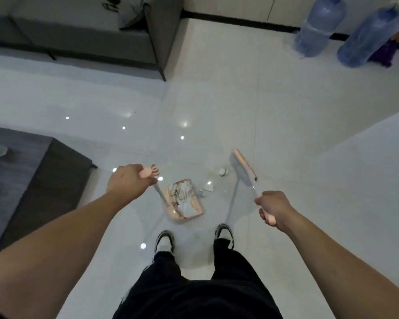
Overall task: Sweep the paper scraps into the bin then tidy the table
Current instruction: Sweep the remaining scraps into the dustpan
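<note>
Left hand (127, 181) fingers clenched round dustpan (186, 200) handle; right hand (273, 207) fingers clenched round broom (243, 168) handle. Most paper scraps (182, 196) inside dustpan. Few loose scraps (217, 180) on floor between dustpan and broom. Binning not yet done; bench (21, 166) untidied.

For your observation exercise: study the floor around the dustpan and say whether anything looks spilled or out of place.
Yes. A few paper scraps still lie on the tiled floor, outside the dustpan, between it and the broom head. A crumpled ball sits nearest the bristles. The dustpan already holds a heap of scraps.
</note>
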A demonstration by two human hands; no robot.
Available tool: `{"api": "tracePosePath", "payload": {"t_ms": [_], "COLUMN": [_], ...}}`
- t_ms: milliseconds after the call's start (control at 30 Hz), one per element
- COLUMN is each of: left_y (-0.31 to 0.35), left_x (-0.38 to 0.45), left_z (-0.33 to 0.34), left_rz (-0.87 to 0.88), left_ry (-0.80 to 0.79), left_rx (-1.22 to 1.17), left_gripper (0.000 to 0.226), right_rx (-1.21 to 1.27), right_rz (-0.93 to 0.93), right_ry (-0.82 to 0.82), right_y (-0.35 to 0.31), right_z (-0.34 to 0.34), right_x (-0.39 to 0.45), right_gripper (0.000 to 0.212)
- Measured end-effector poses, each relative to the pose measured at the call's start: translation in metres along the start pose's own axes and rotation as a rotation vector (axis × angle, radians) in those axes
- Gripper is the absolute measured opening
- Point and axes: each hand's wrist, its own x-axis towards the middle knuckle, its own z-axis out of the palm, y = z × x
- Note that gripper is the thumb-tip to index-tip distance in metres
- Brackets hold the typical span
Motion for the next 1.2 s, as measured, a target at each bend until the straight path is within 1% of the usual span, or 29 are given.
{"api": "tracePosePath", "payload": {"t_ms": [67, 133, 200, 267, 367, 433, 600, 700, 833, 1000, 1200], "left_y": [-0.008, -0.013, -0.017, -0.018, -0.011, -0.004, -0.005, -0.02, -0.049, -0.087, -0.12], "left_x": [-0.017, -0.033, -0.048, -0.063, -0.08, -0.079, -0.075, -0.088, -0.117, -0.151, -0.183], "left_z": [0.008, 0.014, 0.021, 0.033, 0.055, 0.066, 0.075, 0.079, 0.083, 0.082, 0.072], "left_rz": [-0.092, -0.176, -0.257, -0.321, -0.379, -0.366, -0.34, -0.328, -0.302, -0.278, -0.327], "left_ry": [0.011, 0.042, 0.071, 0.089, 0.101, 0.122, 0.158, 0.16, 0.145, 0.155, 0.267], "left_rx": [-0.024, -0.024, -0.063, -0.099, -0.088, -0.04, -0.065, -0.06, -0.081, -0.163, -0.243], "left_gripper": [0.037, 0.041, 0.044, 0.045, 0.043, 0.042, 0.039, 0.039, 0.033, 0.036, 0.043], "right_rx": [-0.083, -0.191, -0.316, -0.426, -0.442, -0.473, -0.496, -0.486, -0.477, -0.43, -0.347], "right_rz": [-0.001, -0.028, -0.069, -0.07, 0.014, 0.038, 0.013, -0.001, -0.013, -0.06, -0.108], "right_ry": [-0.009, -0.06, -0.127, -0.196, -0.231, -0.281, -0.417, -0.458, -0.447, -0.406, -0.349], "right_y": [-0.009, -0.013, -0.01, 0.001, 0.028, 0.04, 0.052, 0.056, 0.074, 0.084, 0.079], "right_z": [-0.011, -0.019, -0.022, -0.02, -0.014, -0.009, 0.01, 0.019, 0.031, 0.046, 0.063], "right_x": [0.032, 0.061, 0.078, 0.079, 0.057, 0.038, -0.005, -0.024, -0.059, -0.093, -0.12], "right_gripper": [0.007, 0.005, 0.008, 0.021, 0.04, 0.052, 0.063, 0.059, 0.052, 0.055, 0.05]}}
